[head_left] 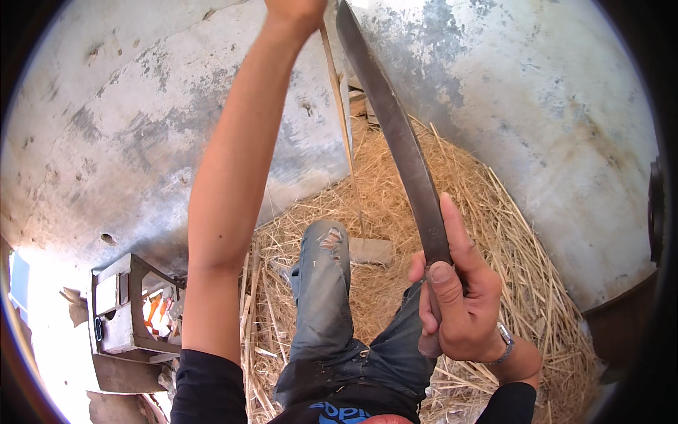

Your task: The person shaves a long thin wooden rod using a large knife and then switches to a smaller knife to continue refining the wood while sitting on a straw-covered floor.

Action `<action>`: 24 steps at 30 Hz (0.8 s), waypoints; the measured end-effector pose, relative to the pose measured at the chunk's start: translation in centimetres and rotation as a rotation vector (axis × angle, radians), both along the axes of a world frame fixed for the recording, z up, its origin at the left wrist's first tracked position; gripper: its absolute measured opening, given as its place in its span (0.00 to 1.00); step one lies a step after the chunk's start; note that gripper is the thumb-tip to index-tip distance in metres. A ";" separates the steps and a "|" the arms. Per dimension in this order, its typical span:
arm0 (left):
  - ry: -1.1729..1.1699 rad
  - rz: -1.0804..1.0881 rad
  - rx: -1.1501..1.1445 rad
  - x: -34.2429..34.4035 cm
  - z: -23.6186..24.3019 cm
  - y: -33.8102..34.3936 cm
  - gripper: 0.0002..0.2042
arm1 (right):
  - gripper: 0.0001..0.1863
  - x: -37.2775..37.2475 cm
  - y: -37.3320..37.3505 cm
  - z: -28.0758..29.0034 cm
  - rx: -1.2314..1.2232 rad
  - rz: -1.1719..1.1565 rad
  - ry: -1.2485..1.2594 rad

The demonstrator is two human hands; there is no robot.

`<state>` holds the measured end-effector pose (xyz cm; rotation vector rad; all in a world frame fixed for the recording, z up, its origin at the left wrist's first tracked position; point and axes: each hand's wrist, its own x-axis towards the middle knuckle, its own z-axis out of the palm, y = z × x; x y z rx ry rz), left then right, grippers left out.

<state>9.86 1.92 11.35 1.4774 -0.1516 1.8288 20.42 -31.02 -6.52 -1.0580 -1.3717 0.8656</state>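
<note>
My right hand (pixel 462 304) grips the handle of a long, dark, slightly curved machete (pixel 392 127), whose blade rises toward the top centre. A watch is on that wrist. My left arm reaches up to the top edge, where my left hand (pixel 296 10) is closed around a thin pale wooden strip (pixel 337 92) that hangs down beside the blade toward the straw. Its fingers are partly cut off by the frame.
My jeans-clad legs (pixel 321 297) are over loose straw (pixel 522 304), with a small board (pixel 371 251) lying in it. A mottled wall (pixel 530 106) rises behind. A battered box-like wooden stand (pixel 113 304) with orange objects is at the left.
</note>
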 end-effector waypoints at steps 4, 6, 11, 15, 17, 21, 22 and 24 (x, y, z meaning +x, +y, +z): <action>-0.010 0.036 0.009 0.3 0.2 0.1 0.26 | 0.33 -0.5 -0.4 2.7 0.011 -0.034 0.026; -0.032 0.032 0.025 1.1 0.0 -0.3 0.26 | 0.32 -0.7 -0.6 3.4 0.075 -0.116 0.161; -0.049 -0.022 0.061 1.9 -0.3 1.3 0.26 | 0.31 1.0 0.3 2.9 -0.073 -0.070 0.104; -0.051 0.037 -0.001 1.0 0.1 1.4 0.26 | 0.30 2.3 -0.6 6.2 -0.086 -0.169 0.092; -0.038 0.015 0.008 0.8 -0.2 1.5 0.26 | 0.29 1.7 -0.2 6.4 0.044 -0.260 0.124; 0.105 0.200 0.043 1.2 -1.1 0.5 0.28 | 0.30 2.6 -0.1 3.4 -0.177 0.005 -0.049; 0.100 0.195 0.050 2.1 -2.6 0.5 0.28 | 0.30 3.0 0.1 3.1 -0.170 -0.002 -0.052; 0.184 0.029 -0.024 3.3 -6.4 1.2 0.30 | 0.30 3.9 1.0 2.4 -0.500 0.047 0.159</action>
